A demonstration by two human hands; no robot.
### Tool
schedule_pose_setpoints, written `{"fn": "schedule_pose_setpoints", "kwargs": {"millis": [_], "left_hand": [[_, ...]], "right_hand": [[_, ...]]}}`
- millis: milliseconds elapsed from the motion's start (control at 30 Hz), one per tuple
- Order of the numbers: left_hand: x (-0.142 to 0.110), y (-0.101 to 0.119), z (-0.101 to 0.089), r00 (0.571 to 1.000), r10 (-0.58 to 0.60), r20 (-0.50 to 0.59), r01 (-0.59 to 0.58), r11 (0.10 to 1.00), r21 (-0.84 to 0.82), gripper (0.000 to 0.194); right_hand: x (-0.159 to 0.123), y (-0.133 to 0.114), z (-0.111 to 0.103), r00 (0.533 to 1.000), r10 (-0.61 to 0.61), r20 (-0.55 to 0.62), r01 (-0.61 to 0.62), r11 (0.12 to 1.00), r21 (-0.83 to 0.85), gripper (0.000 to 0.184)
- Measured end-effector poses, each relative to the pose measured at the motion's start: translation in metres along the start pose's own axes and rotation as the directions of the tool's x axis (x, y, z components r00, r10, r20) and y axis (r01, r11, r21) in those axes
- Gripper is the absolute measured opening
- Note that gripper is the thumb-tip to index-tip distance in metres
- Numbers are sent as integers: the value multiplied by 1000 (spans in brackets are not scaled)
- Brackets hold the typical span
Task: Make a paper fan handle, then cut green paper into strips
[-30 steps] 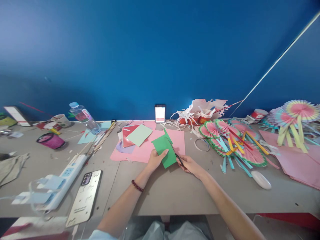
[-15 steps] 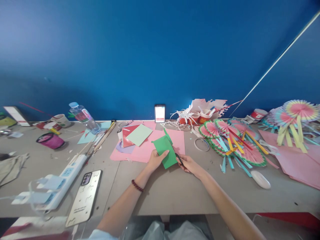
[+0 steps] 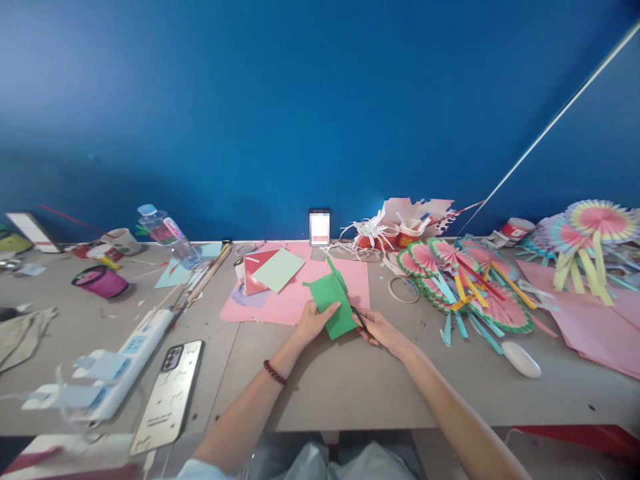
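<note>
My left hand (image 3: 314, 321) pinches a green sheet of paper (image 3: 333, 298) by its left side, thumb on top. A narrow strip, partly cut free, sticks up along the sheet's upper right edge. In my right hand (image 3: 379, 328) is a pair of scissors (image 3: 358, 317) with dark handles, held at the right edge of the paper; the blades are mostly hidden. Both hands are above the grey table. Behind the green sheet lie pink paper (image 3: 353, 272), a pale green sheet (image 3: 279, 270) and a red packet (image 3: 256, 283).
A smartphone (image 3: 170, 393), a power strip (image 3: 131, 360) and a water bottle (image 3: 173, 237) are on the left. Pleated paper fans (image 3: 470, 273), a roll of tape (image 3: 403, 289) and a white mouse (image 3: 521, 359) lie right. A lit phone (image 3: 320, 228) leans on the blue wall.
The green sheet has shifted slightly down and right, and its cut strip leans a little differently. Both hands keep their holds, almost in place.
</note>
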State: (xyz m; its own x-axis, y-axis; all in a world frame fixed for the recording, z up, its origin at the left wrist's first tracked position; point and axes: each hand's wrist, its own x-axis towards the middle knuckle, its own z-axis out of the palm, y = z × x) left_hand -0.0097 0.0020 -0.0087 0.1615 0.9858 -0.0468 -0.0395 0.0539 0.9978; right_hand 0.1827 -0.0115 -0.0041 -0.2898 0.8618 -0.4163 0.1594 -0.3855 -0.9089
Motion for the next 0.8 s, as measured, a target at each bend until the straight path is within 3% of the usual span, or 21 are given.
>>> {"fn": "schedule_pose_setpoints", "kwargs": {"millis": [800], "left_hand": [[-3, 5, 2, 998, -55, 5, 55, 998, -42, 43]], "right_hand": [[-1, -1, 1, 998, -53, -27, 54, 998, 11, 52]]}}
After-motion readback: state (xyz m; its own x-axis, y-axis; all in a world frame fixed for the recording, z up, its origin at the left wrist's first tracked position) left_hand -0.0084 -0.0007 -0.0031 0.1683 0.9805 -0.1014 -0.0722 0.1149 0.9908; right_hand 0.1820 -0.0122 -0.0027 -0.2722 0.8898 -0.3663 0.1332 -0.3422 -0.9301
